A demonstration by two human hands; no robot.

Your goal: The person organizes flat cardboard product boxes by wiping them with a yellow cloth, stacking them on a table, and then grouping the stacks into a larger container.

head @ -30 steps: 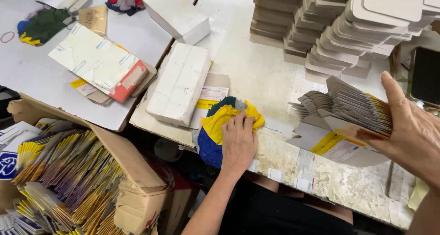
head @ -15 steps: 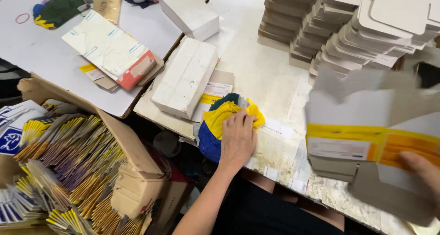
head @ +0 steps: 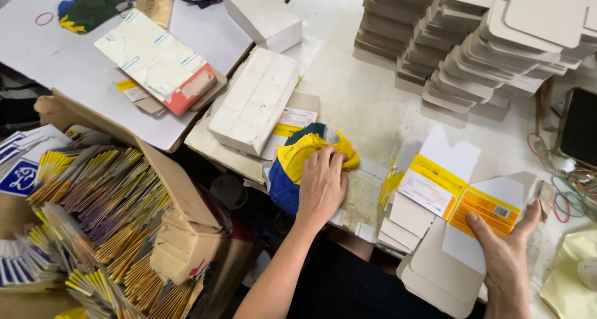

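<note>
— at the near edge of the worktop (head: 367, 101), what has the left hand (head: 321, 185) got?
— it's pressed flat, fingers bent, onto a yellow and blue cloth (head: 295, 163), just beside a long white block (head: 255, 101).
— and the right hand (head: 507, 257)?
— thumb and fingers pinch a flat carton blank (head: 460, 198) (white with yellow and orange panels) atop a small pile of blanks, with taller stacks of blanks (head: 472, 51) behind.
</note>
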